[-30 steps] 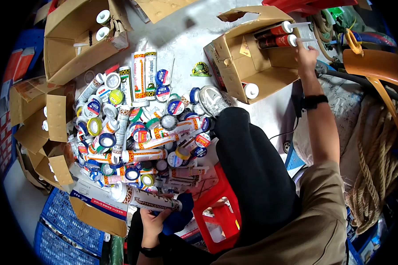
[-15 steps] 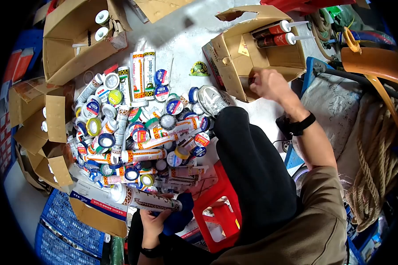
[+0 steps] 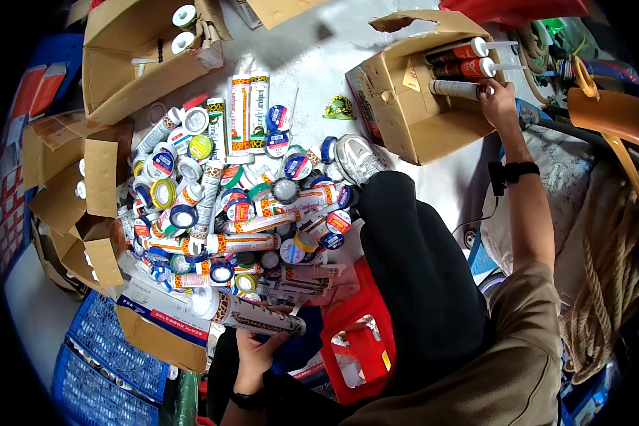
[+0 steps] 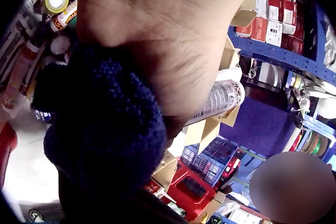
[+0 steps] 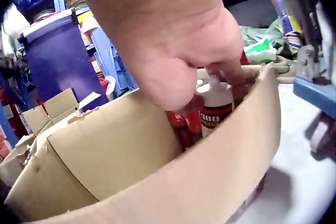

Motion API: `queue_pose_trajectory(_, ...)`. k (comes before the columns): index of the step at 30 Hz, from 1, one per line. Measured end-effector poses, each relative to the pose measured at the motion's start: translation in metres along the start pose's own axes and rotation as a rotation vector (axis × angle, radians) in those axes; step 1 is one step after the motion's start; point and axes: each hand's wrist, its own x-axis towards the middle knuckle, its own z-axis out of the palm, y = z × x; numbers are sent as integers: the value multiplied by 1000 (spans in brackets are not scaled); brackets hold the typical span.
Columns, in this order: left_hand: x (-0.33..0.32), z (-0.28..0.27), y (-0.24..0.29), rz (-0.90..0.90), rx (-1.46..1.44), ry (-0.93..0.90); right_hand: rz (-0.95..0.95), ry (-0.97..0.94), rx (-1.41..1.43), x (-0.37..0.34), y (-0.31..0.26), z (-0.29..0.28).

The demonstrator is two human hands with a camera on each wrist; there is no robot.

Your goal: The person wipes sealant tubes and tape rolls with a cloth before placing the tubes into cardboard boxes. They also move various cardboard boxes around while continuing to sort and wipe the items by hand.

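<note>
My right hand [image 3: 500, 106] pinches the tip end of a sealant cartridge [image 3: 456, 89], which lies inside the cardboard box [image 3: 444, 145] at the right. In the right wrist view, thumb and fingers close round the white top of this cartridge [image 5: 216, 100]. Two red-and-dark cartridges with long nozzles [image 3: 465, 67] lie right beside it. Low in the head view, my left hand [image 3: 252, 355] grips a white sealant cartridge [image 3: 255, 314] with a giraffe-spot band. A dark blue fuzzy cloth [image 4: 105, 124] is bunched at the same hand.
A heap of tape rolls [image 3: 183, 216] and printed cartridges [image 3: 245, 243] covers the floor at the left. Open cardboard boxes [image 3: 131, 89] border it. A red plastic stool [image 3: 362, 362] stands near my knee, with coiled rope [image 3: 596, 284] at the far right.
My right hand went down to the white-capped cartridge at the box's near end, then moved it up beside the two red ones. The left hand keeps its hold; the head view shifted slightly.
</note>
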Motion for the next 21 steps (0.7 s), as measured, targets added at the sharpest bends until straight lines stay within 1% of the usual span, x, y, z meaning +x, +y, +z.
queue_pose_trajectory(1, 0, 1, 1, -9, -43, 4, -6, 2, 6, -4, -9, -7)
queue_pose_trajectory(2, 1, -3, -4, 31, 15, -31, 23, 94, 49, -6, -20, -14)
queue_pose_trajectory(3, 0, -4, -3, 38, 15, -19, 52, 185, 91, -7, -30, -18)
queue_pose_trajectory(4, -1, -4, -1, 20, 22, -22, -102, 312, 33, -7, -29, -20)
queue_pose_trajectory(5, -1, -4, 1, 1, 28, -26, -112, 314, 40, -8, -35, -23)
queue_pose_trajectory(7, -3, -2, 4, 9, 23, -17, -24, 211, -158, -12, -50, -38)
queue_pose_trajectory(9, -5, -4, 5, 24, 14, -9, -57, 243, -190, -11, -82, -57)
queue_pose_trajectory(11, -9, -6, 4, 47, 33, -6, -232, 332, -157, -10, -136, -84)
queue_pose_trajectory(13, -14, -3, 11, 47, 0, 21, -454, 258, 93, -9, -202, -114)
queue_pose_trajectory(15, -14, 1, 21, 59, -32, 38, -659, 215, 303, 0, -266, -132)
queue_pose_trajectory(17, -17, 1, 29, 77, -54, 10, -787, 303, 290, 29, -314, -125)
queue_pose_trajectory(18, -19, -2, 28, 90, 15, -29, -803, 329, 275, 49, -334, -114)
queue_pose_trajectory(20, -23, -4, 26, 89, 23, -25, -829, 366, 264, 100, -360, -80)
queue_pose_trajectory(21, -26, -4, 25, 71, 32, -29, -845, 426, 149, 128, -370, -56)
